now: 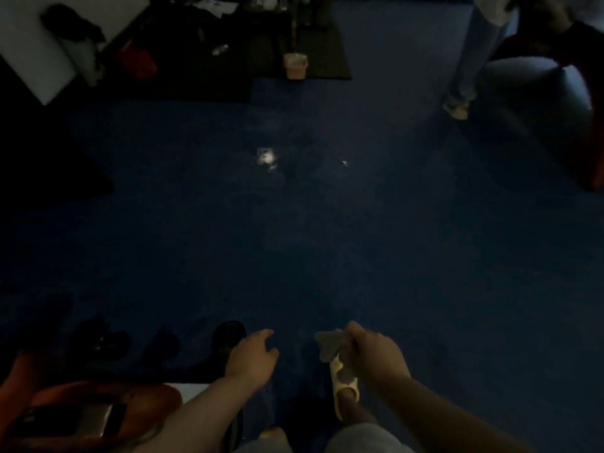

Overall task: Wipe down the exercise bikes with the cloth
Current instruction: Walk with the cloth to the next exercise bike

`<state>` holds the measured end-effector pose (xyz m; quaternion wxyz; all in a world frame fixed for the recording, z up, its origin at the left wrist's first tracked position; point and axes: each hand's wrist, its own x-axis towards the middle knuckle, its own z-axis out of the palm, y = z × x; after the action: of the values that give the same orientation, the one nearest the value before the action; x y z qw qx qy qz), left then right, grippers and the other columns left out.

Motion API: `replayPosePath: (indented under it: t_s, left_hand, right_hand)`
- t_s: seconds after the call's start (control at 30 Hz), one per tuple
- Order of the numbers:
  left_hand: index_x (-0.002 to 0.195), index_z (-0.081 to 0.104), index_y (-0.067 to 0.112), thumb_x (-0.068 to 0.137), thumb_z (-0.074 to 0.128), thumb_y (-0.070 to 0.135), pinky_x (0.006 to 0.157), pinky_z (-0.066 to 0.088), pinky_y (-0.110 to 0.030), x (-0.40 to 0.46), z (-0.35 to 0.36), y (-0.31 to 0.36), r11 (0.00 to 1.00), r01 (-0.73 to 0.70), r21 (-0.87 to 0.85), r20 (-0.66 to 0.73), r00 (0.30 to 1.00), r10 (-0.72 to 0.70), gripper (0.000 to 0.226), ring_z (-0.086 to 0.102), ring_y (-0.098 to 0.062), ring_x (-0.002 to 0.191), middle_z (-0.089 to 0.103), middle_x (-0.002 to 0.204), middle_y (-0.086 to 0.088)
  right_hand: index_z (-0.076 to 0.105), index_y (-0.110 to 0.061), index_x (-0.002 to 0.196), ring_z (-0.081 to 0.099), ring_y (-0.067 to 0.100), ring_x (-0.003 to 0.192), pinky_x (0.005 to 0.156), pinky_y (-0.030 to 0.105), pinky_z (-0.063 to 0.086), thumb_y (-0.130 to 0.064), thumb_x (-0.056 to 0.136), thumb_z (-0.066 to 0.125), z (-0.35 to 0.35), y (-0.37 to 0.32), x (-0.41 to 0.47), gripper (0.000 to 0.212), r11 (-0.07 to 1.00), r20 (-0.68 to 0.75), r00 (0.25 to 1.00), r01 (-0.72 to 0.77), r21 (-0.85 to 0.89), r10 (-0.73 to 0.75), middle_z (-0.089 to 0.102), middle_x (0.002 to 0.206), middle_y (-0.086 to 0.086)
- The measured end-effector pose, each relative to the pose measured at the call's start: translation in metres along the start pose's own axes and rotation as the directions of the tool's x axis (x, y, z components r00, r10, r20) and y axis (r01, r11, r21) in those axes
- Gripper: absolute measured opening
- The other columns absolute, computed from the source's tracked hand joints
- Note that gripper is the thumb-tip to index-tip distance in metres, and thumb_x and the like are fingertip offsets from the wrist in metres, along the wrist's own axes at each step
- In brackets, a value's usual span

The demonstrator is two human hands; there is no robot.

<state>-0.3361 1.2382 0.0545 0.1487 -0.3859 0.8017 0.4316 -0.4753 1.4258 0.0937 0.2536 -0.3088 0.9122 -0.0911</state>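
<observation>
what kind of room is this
Probably a gym or fitness room, though it is dim: dark blue carpet, black floor mats under gear, and what looks like a large exercise ball. No bike is clearly visible.

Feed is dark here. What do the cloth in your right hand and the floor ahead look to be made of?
The small grey cloth pinched in the right hand looks like soft woven or microfibre fabric: it droops in limp, matte folds. The frame is too dim to tell which. The dark blue floor looks like short-pile carpet, matte and faintly mottled, though a pale glint near its middle could be a wet patch or debris.
</observation>
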Motion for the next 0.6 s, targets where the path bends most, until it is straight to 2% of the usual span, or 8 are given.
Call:
replayPosePath:
  t_s: [0.07, 0.17, 0.37, 0.47, 0.6]
  left_hand:
    - [0.141, 0.041, 0.021, 0.096, 0.045, 0.025, 0.102, 0.040, -0.023, 0.012, -0.001, -0.002, 0.999, 0.042, -0.002, -0.006, 0.999, -0.042, 0.046, 0.051, -0.016, 0.121, 0.049, 0.141, 0.000]
    - [0.134, 0.049, 0.022, 0.094, 0.046, 0.025, 0.095, 0.043, -0.023, 0.035, 0.001, 0.021, 0.990, 0.123, -0.075, -0.076, 0.989, -0.129, 0.040, 0.055, -0.013, 0.111, 0.055, 0.135, 0.000]
    - [0.137, 0.047, 0.020, 0.094, 0.048, 0.025, 0.104, 0.042, -0.029, 0.091, -0.008, 0.079, 0.962, 0.168, -0.216, -0.160, 0.966, -0.204, 0.044, 0.053, -0.020, 0.122, 0.054, 0.138, -0.001]
    - [0.132, 0.053, 0.023, 0.094, 0.046, 0.024, 0.103, 0.042, -0.029, 0.093, -0.013, 0.087, 0.941, 0.193, -0.277, -0.181, 0.951, -0.249, 0.039, 0.054, -0.016, 0.118, 0.057, 0.133, 0.002]
    - [0.123, 0.058, 0.029, 0.094, 0.045, 0.034, 0.096, 0.047, -0.029, 0.106, -0.034, 0.068, 0.870, 0.299, -0.391, -0.215, 0.890, -0.403, 0.032, 0.060, -0.014, 0.108, 0.064, 0.122, 0.005]
  right_hand:
    - [0.044, -0.028, 0.089, 0.057, 0.010, 0.070, 0.061, 0.025, 0.043, -0.038, 0.098, 0.038, -0.008, -0.002, 0.014, 0.015, 0.999, 0.038, 0.998, 0.047, 0.022, -0.048, 0.061, 0.083, -0.010]
    - [0.039, -0.033, 0.086, 0.053, 0.006, 0.068, 0.060, 0.020, 0.037, -0.041, 0.096, 0.042, -0.033, 0.015, 0.069, 0.013, 0.990, 0.117, 0.985, 0.136, -0.039, -0.130, 0.054, 0.078, -0.014]
    - [0.050, -0.025, 0.101, 0.062, 0.018, 0.090, 0.074, 0.030, 0.046, -0.037, 0.098, 0.036, -0.092, 0.021, 0.169, 0.018, 0.944, 0.198, 0.943, 0.297, -0.143, -0.267, 0.066, 0.101, -0.004]
    - [0.052, -0.023, 0.106, 0.063, 0.020, 0.093, 0.080, 0.035, 0.050, -0.033, 0.100, 0.036, -0.102, -0.003, 0.198, 0.020, 0.928, 0.269, 0.922, 0.330, -0.174, -0.278, 0.065, 0.107, -0.001]
    - [0.048, -0.024, 0.116, 0.060, 0.019, 0.104, 0.088, 0.036, 0.051, -0.023, 0.089, 0.059, -0.101, -0.048, 0.244, 0.029, 0.859, 0.450, 0.827, 0.466, -0.214, -0.337, 0.058, 0.122, -0.001]
